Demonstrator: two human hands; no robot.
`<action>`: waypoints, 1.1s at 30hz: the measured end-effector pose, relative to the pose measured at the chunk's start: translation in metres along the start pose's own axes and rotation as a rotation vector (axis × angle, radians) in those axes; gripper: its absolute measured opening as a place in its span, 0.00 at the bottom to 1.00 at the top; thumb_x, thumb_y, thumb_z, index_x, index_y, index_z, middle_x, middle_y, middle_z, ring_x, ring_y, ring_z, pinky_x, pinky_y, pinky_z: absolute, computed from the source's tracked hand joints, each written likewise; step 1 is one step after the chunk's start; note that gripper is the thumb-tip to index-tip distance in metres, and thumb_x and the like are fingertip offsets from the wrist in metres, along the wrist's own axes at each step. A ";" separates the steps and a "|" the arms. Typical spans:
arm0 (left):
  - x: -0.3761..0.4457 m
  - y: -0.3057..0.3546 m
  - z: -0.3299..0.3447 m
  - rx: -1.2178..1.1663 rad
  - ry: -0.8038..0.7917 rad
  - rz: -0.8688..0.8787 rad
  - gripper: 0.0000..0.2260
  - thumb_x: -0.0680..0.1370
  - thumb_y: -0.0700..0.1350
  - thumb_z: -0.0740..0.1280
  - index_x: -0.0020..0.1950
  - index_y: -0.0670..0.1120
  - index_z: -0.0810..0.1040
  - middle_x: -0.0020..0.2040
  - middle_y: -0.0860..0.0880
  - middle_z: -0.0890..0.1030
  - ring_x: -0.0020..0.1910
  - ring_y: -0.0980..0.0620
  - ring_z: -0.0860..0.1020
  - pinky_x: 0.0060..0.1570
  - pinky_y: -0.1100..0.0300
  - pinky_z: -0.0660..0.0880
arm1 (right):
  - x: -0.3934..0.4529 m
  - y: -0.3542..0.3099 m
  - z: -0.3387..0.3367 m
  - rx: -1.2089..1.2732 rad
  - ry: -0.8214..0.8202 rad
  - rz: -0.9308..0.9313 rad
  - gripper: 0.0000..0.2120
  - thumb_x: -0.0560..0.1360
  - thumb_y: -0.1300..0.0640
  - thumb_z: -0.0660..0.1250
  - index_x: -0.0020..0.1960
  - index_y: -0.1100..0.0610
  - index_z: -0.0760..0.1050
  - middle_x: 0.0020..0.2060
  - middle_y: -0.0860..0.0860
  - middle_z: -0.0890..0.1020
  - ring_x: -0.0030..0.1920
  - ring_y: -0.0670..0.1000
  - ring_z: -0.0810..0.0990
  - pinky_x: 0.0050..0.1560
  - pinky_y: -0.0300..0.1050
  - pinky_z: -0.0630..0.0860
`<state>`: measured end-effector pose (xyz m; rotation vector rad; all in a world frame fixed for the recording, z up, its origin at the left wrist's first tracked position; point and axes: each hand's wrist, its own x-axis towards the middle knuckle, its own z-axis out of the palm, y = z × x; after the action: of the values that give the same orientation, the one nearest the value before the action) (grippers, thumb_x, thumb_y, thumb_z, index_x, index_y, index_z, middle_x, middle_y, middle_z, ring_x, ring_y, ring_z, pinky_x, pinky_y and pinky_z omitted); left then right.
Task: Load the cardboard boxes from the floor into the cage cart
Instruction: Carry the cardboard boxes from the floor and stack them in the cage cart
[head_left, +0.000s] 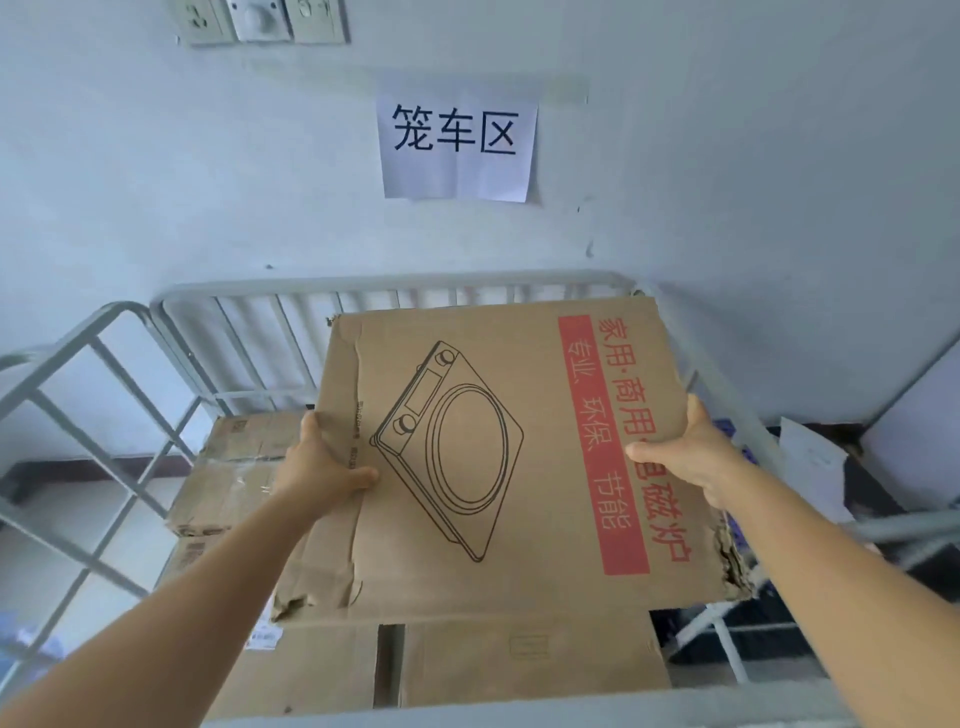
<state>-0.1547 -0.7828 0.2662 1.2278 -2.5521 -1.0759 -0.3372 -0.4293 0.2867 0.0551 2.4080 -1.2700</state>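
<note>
A: Flat cardboard box (519, 457), induction-cooker line drawing and red banner of Chinese text on top face. Held over the inside of the cage cart (171, 301), above the boxes already in it.

B: Grip?

A: Left hand (322, 462) clamped on the box's left edge, thumb on the top face, fingers wrapped round the side. Right hand (685, 457) likewise on the right edge, thumb lying over the red banner, fingers curled round the edge. Both arms stretched forward.

B: Condition of the box?

A: Torn and crumpled at both near corners; split running down the left side.

B: Below it?

A: Plain cardboard box (519, 660) at the near edge, partly covered by the held one. Stack of taped boxes (234, 467) at left inside the cart. Touching the held box or not: cannot tell.

B: Surroundings?

A: Grey tubular cart rails on left, back and right. Pale wall behind, paper sign (457, 148) reading 笼车区, switch plate (260, 21) at top.
</note>
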 end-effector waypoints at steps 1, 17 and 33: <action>0.004 -0.003 0.008 0.012 -0.020 -0.019 0.47 0.65 0.47 0.80 0.75 0.47 0.54 0.61 0.41 0.73 0.54 0.41 0.74 0.50 0.47 0.76 | 0.008 0.007 0.003 -0.011 -0.014 0.023 0.30 0.69 0.59 0.78 0.62 0.50 0.63 0.47 0.46 0.77 0.50 0.51 0.75 0.51 0.54 0.72; 0.042 -0.070 0.126 0.110 -0.336 -0.216 0.44 0.63 0.46 0.80 0.71 0.45 0.59 0.51 0.47 0.74 0.48 0.46 0.75 0.47 0.53 0.74 | 0.085 0.116 0.048 -0.183 -0.185 0.459 0.52 0.68 0.56 0.79 0.79 0.51 0.48 0.70 0.53 0.69 0.69 0.57 0.69 0.66 0.58 0.67; 0.062 -0.139 0.265 0.261 -0.405 -0.391 0.41 0.61 0.52 0.81 0.65 0.41 0.63 0.55 0.43 0.75 0.53 0.42 0.76 0.50 0.47 0.77 | 0.157 0.246 0.103 -0.238 -0.208 0.628 0.35 0.69 0.58 0.78 0.67 0.51 0.60 0.49 0.51 0.76 0.50 0.56 0.76 0.52 0.59 0.75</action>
<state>-0.2082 -0.7399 -0.0313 1.7989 -2.8992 -1.1941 -0.3902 -0.3926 -0.0164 0.5350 2.0952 -0.6635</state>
